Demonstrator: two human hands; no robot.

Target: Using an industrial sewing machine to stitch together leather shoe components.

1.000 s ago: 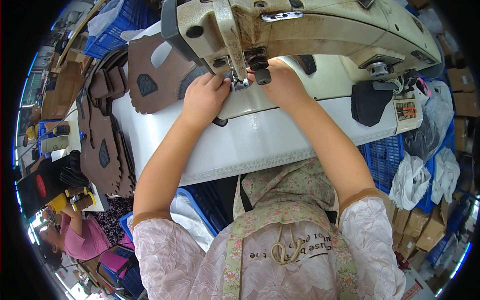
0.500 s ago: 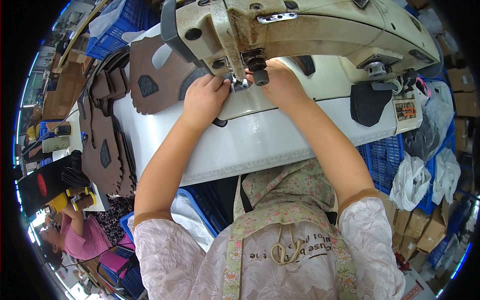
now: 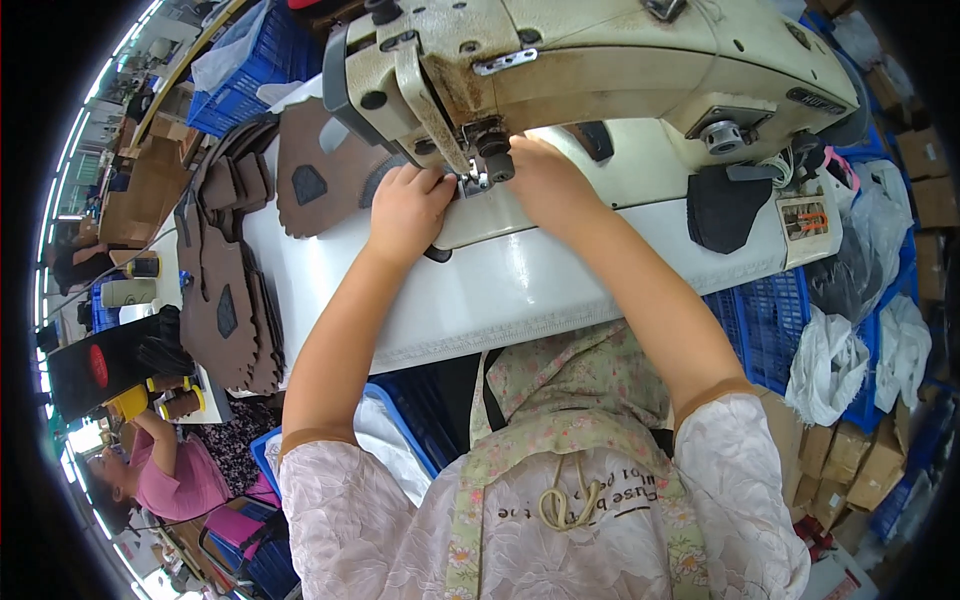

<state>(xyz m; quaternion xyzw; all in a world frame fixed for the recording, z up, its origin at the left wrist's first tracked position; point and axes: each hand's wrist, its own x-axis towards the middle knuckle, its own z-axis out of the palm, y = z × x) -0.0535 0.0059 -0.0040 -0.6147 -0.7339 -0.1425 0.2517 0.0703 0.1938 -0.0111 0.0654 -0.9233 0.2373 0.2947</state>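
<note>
A cream sewing machine stands over the white table, its presser foot low between my hands. My left hand is closed, knuckles bent and fingers together, on the edge of a brown cut piece just left of the foot. That piece lies flat, with a dark angular patch on it and a dark grey section running under my fingers. To the right of the foot rests my right hand; its fingers are hidden behind the machine head, so their grip does not show.
Stacked brown cut pieces hang over the table's left side. Black cut pieces lie at the right, near a blue crate and white bags. A person in a pink top sits at the lower left.
The whole view has shifted slightly, with the machine head appearing a little further left. My hands keep their places on both sides of the presser foot.
</note>
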